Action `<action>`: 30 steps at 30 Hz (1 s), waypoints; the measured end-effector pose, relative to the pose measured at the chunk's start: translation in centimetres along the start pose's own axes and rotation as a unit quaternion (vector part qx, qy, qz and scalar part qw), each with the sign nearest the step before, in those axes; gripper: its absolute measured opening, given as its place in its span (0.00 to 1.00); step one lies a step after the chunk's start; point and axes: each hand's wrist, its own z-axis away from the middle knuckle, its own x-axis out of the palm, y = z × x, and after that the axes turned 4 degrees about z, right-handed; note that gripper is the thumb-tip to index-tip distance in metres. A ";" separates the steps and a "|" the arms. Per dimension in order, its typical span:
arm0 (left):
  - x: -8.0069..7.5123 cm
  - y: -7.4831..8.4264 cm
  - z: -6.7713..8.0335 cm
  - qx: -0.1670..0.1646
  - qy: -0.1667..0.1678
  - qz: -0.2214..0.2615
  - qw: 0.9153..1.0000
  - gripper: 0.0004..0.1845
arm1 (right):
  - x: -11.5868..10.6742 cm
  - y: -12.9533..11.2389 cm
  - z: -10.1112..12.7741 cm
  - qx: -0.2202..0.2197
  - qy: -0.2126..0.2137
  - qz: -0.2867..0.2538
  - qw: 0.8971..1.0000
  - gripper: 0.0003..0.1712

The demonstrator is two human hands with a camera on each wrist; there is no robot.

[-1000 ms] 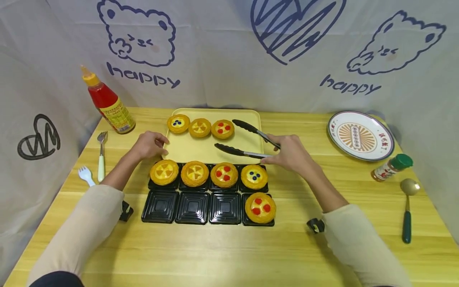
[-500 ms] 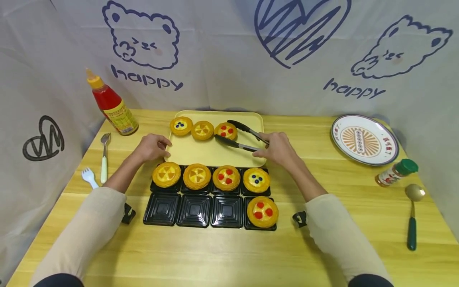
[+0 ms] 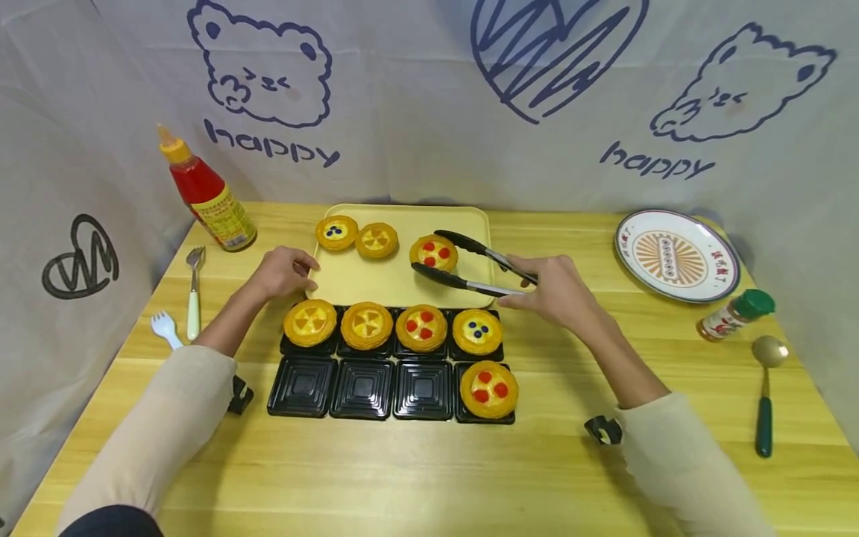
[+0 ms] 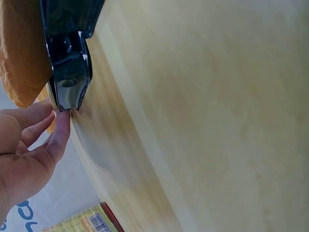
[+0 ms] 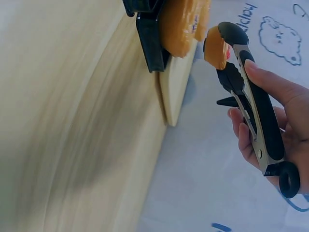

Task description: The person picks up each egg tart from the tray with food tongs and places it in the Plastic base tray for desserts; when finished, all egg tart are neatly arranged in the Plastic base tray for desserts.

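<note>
A white cloth backdrop (image 3: 416, 97) printed with bears and the word "happy" is hung around a yellow wooden desk (image 3: 416, 477). A pale yellow tray (image 3: 376, 280) is set at the middle of the desk's far edge, and a block of black plastic cups (image 3: 362, 388) lies just in front of it, with four tarts in its far row and one in the right-hand cup of the near row. A patterned plate (image 3: 674, 255) is seen toward the far right corner, with a green-capped jar (image 3: 734, 313) and a spoon (image 3: 763, 395) nearer along the right edge. A red sauce bottle (image 3: 204, 190) stands at the far left corner, with two forks (image 3: 191, 291) along the left edge. Black tongs (image 3: 470, 265) are gripped in the right hand (image 3: 557, 287), fingers curled round the handles, and a red-dotted tart (image 3: 434, 252) is pinched between the tips, apparently lifted just over the tray. Two more tarts (image 3: 356, 236) are left at the tray's far left corner. The left hand (image 3: 282, 270) rests at the tray's left edge, fingers loosely bent and seemingly touching the rim.
</note>
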 end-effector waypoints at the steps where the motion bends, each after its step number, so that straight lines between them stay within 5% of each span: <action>1: 0.1 0.0 0.0 -0.001 0.000 0.000 1.000 0.19 | -0.2 0.0 0.6 0.000 -0.001 0.003 1.000 0.40; 15: -0.1 0.1 0.1 -0.005 0.001 0.000 1.000 0.19 | -1.4 -1.1 8.4 -0.094 -0.017 -0.003 0.995 0.36; 23: 0.0 0.1 0.1 0.005 0.004 0.002 1.000 0.19 | 0.2 -1.6 10.4 -0.124 -0.061 -0.015 0.990 0.37; 30: -0.1 0.0 0.1 0.005 0.003 0.005 1.000 0.18 | 1.7 -1.3 10.8 -0.145 -0.057 -0.011 0.988 0.37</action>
